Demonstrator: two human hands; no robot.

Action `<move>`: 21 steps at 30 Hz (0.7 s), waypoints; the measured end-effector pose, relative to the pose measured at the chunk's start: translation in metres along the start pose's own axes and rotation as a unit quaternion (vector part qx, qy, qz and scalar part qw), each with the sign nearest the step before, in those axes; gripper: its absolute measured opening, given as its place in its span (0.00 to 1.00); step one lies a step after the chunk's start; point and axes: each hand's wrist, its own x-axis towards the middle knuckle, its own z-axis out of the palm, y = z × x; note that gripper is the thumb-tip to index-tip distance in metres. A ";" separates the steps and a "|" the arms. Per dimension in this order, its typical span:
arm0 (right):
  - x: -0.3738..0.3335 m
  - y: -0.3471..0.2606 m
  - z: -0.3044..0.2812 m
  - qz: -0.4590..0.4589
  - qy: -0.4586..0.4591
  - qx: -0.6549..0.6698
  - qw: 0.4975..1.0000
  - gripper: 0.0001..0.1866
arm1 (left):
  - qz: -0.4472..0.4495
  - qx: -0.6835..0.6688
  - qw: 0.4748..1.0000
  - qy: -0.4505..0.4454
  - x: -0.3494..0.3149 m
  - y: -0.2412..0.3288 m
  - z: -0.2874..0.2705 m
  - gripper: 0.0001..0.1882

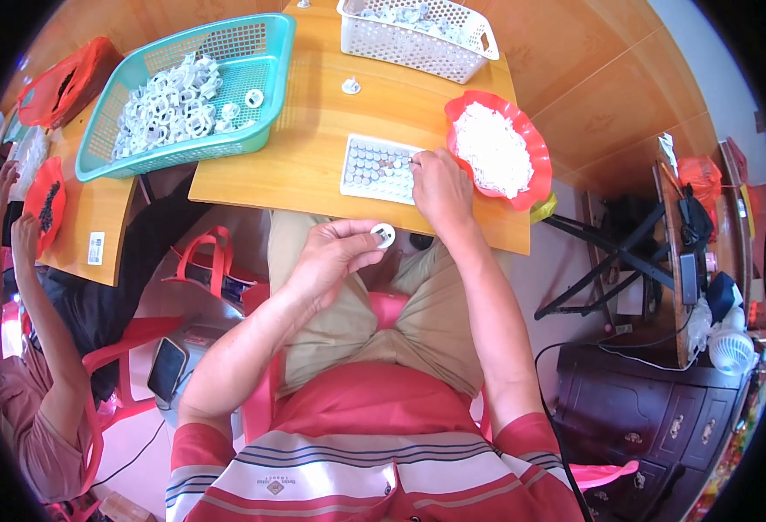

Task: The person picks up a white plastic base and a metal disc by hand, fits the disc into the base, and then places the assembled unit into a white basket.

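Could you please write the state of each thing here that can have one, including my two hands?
Left hand: pinching white round part.
White round part: held off the table.
Right hand: at white tray's right side; grip unclear.
White tray: open, holding small round pieces.
Teal basket: open, partly filled.
White basket: open, holding parts.
Red dish: heaped with white pieces.
Phone: screen dark.

Bright light bleaches the white pieces [492,148] in the red bowl [540,172], and edges curve toward the dark fisheye rim.
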 end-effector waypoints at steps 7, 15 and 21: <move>-0.007 0.011 0.001 -0.030 0.028 0.045 0.998 0.06 | -0.003 -0.011 1.000 0.009 0.001 -0.002 0.000 0.10; -0.040 0.002 -0.008 -0.077 0.062 0.207 0.973 0.05 | 0.022 -0.025 0.999 0.017 0.005 -0.003 -0.005 0.12; -0.071 -0.007 -0.009 -0.022 -0.010 0.388 0.921 0.05 | 0.023 -0.024 0.999 0.018 0.004 -0.002 -0.001 0.12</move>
